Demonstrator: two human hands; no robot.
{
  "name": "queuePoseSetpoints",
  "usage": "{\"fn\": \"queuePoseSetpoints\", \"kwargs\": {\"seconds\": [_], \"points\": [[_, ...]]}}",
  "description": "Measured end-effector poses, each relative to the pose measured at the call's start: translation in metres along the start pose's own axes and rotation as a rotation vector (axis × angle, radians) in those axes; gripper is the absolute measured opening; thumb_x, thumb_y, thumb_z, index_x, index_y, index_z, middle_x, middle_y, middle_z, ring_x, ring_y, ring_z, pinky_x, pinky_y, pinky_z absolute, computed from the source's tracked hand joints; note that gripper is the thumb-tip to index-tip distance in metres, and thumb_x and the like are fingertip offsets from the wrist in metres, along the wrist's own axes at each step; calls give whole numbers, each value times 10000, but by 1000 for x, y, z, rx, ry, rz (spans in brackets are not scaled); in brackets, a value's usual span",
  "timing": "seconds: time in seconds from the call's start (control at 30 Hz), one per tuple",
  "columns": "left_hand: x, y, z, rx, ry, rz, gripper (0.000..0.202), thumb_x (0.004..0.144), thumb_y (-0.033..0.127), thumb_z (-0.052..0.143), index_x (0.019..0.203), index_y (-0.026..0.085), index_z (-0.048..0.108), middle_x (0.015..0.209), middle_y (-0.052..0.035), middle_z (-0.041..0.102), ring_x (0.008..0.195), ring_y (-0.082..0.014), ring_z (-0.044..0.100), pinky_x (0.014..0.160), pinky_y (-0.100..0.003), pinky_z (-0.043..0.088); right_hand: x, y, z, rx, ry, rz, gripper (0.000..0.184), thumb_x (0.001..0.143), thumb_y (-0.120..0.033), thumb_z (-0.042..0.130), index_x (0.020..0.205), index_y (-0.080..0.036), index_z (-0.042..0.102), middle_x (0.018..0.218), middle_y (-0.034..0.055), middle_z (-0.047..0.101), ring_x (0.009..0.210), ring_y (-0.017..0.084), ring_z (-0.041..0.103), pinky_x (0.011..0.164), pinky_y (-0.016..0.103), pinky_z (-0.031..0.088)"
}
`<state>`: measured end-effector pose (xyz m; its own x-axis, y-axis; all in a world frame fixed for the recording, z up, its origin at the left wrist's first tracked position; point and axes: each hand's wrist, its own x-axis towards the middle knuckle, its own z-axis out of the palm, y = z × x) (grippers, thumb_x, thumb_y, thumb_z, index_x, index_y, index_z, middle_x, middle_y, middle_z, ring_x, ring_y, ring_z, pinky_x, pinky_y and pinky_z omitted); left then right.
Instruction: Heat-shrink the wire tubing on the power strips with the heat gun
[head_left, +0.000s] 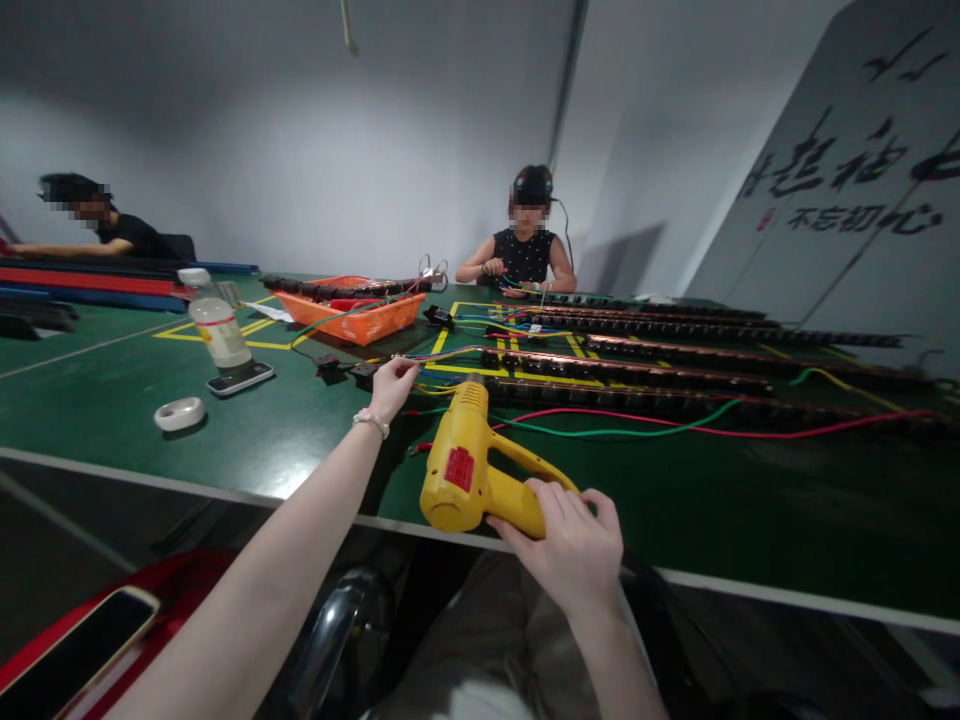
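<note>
Over the table's front edge [750, 591], the right hand [574, 535] is gripping the yellow heat gun [459, 460]; farther in, the left hand [394, 388] is pinching wires [450, 353] and should be staying clear of the nozzle [475, 379].

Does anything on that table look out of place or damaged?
No damage or spill is visible. Slightly odd: one long dark strip lies across the orange plastic basket, while similar strips lie on the green table.

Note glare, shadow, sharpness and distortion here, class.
Head view: glare whitens the table by the left forearm; head view: shadow darkens the wall beside the facing person; head view: bottle leans outward, suggesting lens distortion; head view: yellow heat gun fairly sharp.
</note>
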<state>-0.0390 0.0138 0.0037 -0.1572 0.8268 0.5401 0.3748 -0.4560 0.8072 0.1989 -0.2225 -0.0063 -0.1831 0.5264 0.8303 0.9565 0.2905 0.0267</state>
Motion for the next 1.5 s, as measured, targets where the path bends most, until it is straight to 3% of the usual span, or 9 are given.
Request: {"fn": "queuePoseSetpoints", "kwargs": {"seconds": [0.17, 0.37, 0.6, 0.7, 0.8, 0.97, 1.1, 1.23, 1.5], "points": [[-4, 8, 2, 206, -58, 233, 187, 768, 297, 536, 837, 160, 643, 864, -50, 618, 795, -166, 579, 783, -308, 459, -3, 10, -5, 81, -9, -14, 441, 826, -564, 520, 890, -133, 583, 749, 28, 655, 684, 149, 606, 802, 341, 316], [-15, 26, 12, 348, -324, 455, 209, 823, 328, 505, 917, 187, 626, 942, -53, 609, 939, -197, 559, 875, -351, 439, -8, 23, -10, 187, 10, -20, 372, 729, -509, 597, 858, -162, 560, 731, 9, 649, 657, 148, 608, 812, 353, 318], [-11, 30, 20, 349, -465, 476, 312, 849, 449, 477, 979, 200, 612, 1014, -64, 602, 1005, -210, 548, 918, -374, 427, -5, 49, -31, 276, -59, -69, 361, 629, -422, 630, 873, -179, 525, 739, 4, 650, 648, 151, 605, 793, 356, 318], [-3, 44, 25, 381, -526, 475, 391, 845, 510, 461, 1041, 199, 594, 1093, -78, 590, 1077, -227, 518, 960, -395, 396, -6, 58, -37, 299, -82, -85, 344, 615, -403, 607, 870, -188, 523, 727, -6, 643, 623, 143, 593, 794, 356, 321], [0, 71, 41, 453, -720, 531, 513, 813, 574, 477, 1155, 199, 550, 1177, -94, 567, 1114, -238, 500, 974, -389, 375, -8, 63, -40, 310, -82, -91, 348, 616, -419, 585, 871, -192, 522, 715, -9, 634, 611, 142, 583, 786, 355, 323], [-8, 107, 87, 686, -1049, 674, 964, 625, 691, 601, 1400, 197, 312, 1440, -145, 348, 1300, -328, 319, 1049, -421, 261, -10, 64, -40, 308, -91, -95, 352, 657, -463, 553, 881, -193, 520, 721, 1, 639, 618, 146, 587, 783, 347, 330], [-7, 105, 110, 751, -1047, 722, 869, 703, 617, 577, 1414, 203, 296, 1408, -146, 393, 1247, -321, 398, 1011, -384, 299, -10, 63, -38, 297, -102, -79, 347, 698, -491, 519, 877, -195, 519, 716, 2, 638, 627, 148, 588, 789, 343, 338], [1, 93, 116, 737, -995, 758, 677, 763, 463, 587, 1367, 249, 370, 1318, -101, 485, 1128, -278, 511, 918, -338, 373, -11, 63, -39, 315, -111, -63, 373, 748, -539, 481, 872, -189, 521, 713, 1, 632, 621, 142, 577, 781, 334, 334], [31, 74, 129, 773, -952, 912, 590, 800, 335, 563, 1353, 265, 372, 1250, -91, 520, 965, -239, 584, 779, -300, 417, -23, 72, -29, 384, -101, -11, 549, 871, -646, 249, 841, -184, 544, 671, 2, 602, 604, 136, 544, 750, 325, 318]]}}
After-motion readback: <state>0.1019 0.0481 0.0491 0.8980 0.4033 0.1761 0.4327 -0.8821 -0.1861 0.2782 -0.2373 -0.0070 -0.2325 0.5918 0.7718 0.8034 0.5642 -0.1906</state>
